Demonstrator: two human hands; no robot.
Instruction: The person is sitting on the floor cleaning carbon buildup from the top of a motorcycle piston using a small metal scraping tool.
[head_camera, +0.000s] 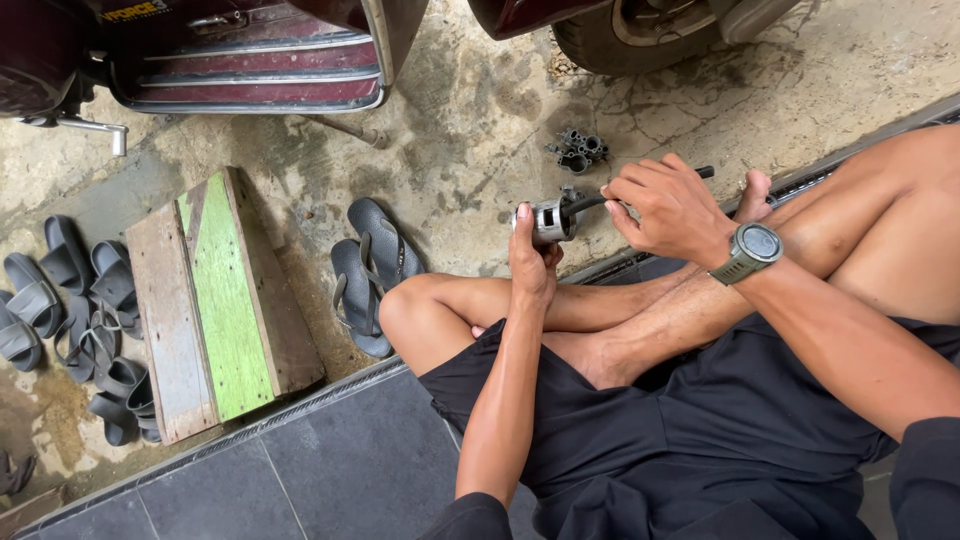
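My left hand (532, 258) grips a small silver cylindrical metal part (549, 221) and holds it up above my knee. My right hand (668, 205), with a green watch on the wrist, is closed around a black-handled tool (585, 203) whose tip enters the metal part. I sit cross-legged in black shorts on dark floor tiles. A dark metal engine piece (578, 150) with several round openings lies on the concrete just beyond my hands.
A pair of dark flip-flops (365, 265) lies left of my knee. A worn wooden board with green paint (215, 300) rests further left, beside several grey sandals (70, 300). A maroon scooter body (250, 55) and a wheel (640, 30) stand at the top.
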